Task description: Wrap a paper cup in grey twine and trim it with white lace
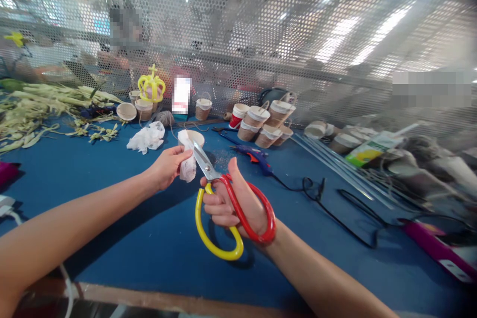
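Note:
My left hand (167,166) pinches a strip of thin white cloth or paper (188,170) between thumb and fingers. Right at that strip is a white-lined cup (197,137); whether my fingers hold the cup too, I cannot tell. My right hand (223,203) grips large scissors (269,213) with one red and one yellow handle loop. Their metal blades point up and left, and the tips reach the white strip beside the cup. A crumpled white piece (147,136) lies left of my left hand.
Several small cups with twine handles (257,117) are stacked at the back. A blue glue gun (253,156) trails a black cord. Clear rods (335,169) and a magenta power strip (439,246) lie right. Dried husks (44,104) pile left; a perforated metal screen (238,25) stands behind.

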The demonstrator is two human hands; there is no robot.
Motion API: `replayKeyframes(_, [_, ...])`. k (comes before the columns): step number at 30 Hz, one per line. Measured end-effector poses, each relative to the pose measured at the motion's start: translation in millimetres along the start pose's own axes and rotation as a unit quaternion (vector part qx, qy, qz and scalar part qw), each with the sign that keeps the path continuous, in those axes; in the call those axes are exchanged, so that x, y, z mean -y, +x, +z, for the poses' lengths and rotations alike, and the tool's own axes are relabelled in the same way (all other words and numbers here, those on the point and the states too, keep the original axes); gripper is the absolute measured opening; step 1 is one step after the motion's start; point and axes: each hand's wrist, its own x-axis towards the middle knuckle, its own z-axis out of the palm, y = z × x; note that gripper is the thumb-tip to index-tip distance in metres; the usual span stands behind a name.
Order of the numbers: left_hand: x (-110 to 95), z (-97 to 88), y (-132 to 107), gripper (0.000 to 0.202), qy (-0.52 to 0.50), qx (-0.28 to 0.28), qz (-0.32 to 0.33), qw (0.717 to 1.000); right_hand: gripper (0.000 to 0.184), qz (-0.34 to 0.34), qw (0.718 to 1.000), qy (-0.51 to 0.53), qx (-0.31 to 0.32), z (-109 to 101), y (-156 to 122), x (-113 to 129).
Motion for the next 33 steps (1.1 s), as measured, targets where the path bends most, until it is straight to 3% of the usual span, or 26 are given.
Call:
replayKeyframes(24, [-0.7, 0.0, -4.7, 0.005, -0.001, 0.015, 0.0, 1.0, 0.069, 0.015, 0.999, 0.037, 0.026, -1.9, 1.5, 2.8])
replayKeyframes(33, [-2.7, -3.1, -4.8, 0.013, 0.022, 0.022, 0.008, 0.999, 0.066, 0.004, 0.999, -0.017, -0.033, 1.4, 0.8, -2.3])
